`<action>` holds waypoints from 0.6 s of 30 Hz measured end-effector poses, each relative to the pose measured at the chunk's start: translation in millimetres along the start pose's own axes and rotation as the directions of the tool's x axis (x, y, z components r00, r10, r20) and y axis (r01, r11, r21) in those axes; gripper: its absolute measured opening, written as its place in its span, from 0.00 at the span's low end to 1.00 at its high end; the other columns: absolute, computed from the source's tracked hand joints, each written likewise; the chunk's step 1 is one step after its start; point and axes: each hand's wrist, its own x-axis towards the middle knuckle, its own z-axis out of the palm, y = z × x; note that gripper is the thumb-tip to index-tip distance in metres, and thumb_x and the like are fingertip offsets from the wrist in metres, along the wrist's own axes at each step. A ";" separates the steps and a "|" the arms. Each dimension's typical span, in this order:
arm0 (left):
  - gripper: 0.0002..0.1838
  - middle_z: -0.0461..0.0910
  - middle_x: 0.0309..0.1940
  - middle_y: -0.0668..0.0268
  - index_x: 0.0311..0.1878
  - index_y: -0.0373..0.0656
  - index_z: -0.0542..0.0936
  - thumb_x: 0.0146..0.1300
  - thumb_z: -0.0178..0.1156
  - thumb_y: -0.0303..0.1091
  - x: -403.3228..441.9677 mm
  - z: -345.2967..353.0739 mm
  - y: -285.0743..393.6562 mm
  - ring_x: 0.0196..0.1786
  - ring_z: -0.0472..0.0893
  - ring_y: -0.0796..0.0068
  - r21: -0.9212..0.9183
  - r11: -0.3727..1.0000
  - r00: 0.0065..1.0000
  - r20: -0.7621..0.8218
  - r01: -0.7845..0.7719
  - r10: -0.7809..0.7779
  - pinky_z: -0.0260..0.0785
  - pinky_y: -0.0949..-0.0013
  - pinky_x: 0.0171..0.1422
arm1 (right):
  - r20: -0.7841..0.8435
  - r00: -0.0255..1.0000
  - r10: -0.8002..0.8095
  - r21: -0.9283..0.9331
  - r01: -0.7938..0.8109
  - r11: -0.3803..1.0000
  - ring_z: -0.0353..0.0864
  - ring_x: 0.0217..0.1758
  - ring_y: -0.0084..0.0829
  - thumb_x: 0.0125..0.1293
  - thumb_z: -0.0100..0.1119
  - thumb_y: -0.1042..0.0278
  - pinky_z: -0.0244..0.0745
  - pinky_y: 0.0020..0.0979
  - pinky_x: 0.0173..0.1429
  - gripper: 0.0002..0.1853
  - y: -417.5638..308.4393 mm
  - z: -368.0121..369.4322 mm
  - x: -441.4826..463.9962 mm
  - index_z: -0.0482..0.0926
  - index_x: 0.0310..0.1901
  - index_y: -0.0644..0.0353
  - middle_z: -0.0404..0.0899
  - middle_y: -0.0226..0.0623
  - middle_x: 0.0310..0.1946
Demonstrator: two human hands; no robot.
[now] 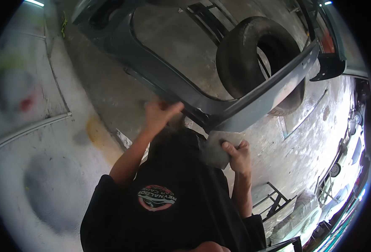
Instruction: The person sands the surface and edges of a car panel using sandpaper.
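A large grey car body panel (252, 105) with a window-like opening stretches across the upper part of the view. My left hand (162, 115) is beside its lower edge, the thumb and fingers apart; whether it touches the panel is unclear. In my right hand (238, 156) is a flat grey sheet (216, 149), pinched between thumb and fingers. The sheet lies just below the panel's lower corner, in front of my black shirt. What the sheet is made of cannot be told.
A large tire (240, 59) is behind the panel, with a dark metal frame (206, 19) near it. Paint-stained wall (51, 189) runs along the left. A metal stand (273, 201) and a plastic-wrapped item (299, 218) are at the lower right.
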 end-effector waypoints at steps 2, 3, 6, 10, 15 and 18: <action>0.20 0.81 0.36 0.72 0.47 0.44 0.80 0.68 0.69 0.51 13.4 -36.9 10.3 0.35 0.77 0.85 0.186 0.968 0.972 -0.193 0.168 -0.132 0.68 0.74 0.36 | 0.035 0.999 -0.008 0.003 0.008 1.000 0.86 0.41 0.22 0.67 0.74 0.68 0.81 0.27 0.48 0.12 18.9 -9.4 -7.8 0.88 0.47 0.65 0.90 0.33 0.39; 0.20 0.80 0.35 0.72 0.47 0.45 0.79 0.71 0.65 0.53 26.5 -52.6 8.2 0.35 0.77 0.84 -0.136 0.991 0.962 -0.271 0.000 -0.037 0.67 0.73 0.35 | 0.038 0.999 0.000 0.008 0.000 1.000 0.85 0.41 0.20 0.70 0.72 0.67 0.81 0.26 0.48 0.11 18.4 -8.0 -11.6 0.88 0.47 0.65 0.89 0.33 0.39; 0.20 0.77 0.34 0.73 0.48 0.45 0.78 0.75 0.58 0.55 42.5 -91.5 21.7 0.35 0.77 0.79 -0.483 0.826 0.882 -0.469 -0.289 0.034 0.68 0.72 0.35 | -0.049 0.997 0.059 0.119 -0.052 0.992 0.84 0.39 0.21 0.73 0.69 0.63 0.80 0.26 0.49 0.13 19.3 -0.2 -20.2 0.87 0.46 0.66 0.89 0.32 0.38; 0.19 0.80 0.41 0.70 0.54 0.41 0.77 0.74 0.63 0.47 -3.0 -38.3 17.2 0.40 0.79 0.79 -0.076 0.979 0.947 -0.280 -0.189 0.161 0.72 0.73 0.41 | -0.249 0.964 0.088 0.070 -0.073 0.995 0.85 0.40 0.25 0.76 0.65 0.59 0.82 0.28 0.47 0.15 43.7 -7.2 -21.5 0.84 0.47 0.66 0.87 0.34 0.40; 0.20 0.84 0.47 0.64 0.57 0.34 0.77 0.65 0.72 0.26 -32.3 57.3 -9.7 0.45 0.82 0.79 -0.116 0.973 0.976 0.063 -0.201 0.209 0.77 0.73 0.49 | -0.312 0.950 0.002 0.196 0.063 0.979 0.81 0.42 0.20 0.75 0.66 0.59 0.77 0.27 0.47 0.15 45.6 2.7 -14.9 0.84 0.48 0.65 0.87 0.32 0.41; 0.16 0.84 0.39 0.65 0.49 0.34 0.81 0.63 0.75 0.29 -33.8 74.6 -0.7 0.39 0.82 0.81 -0.155 0.973 0.985 0.005 -0.172 0.175 0.76 0.74 0.45 | -0.251 0.962 -0.107 0.090 0.133 0.987 0.81 0.43 0.20 0.75 0.67 0.61 0.77 0.27 0.50 0.14 45.3 3.6 -10.9 0.84 0.49 0.66 0.87 0.32 0.42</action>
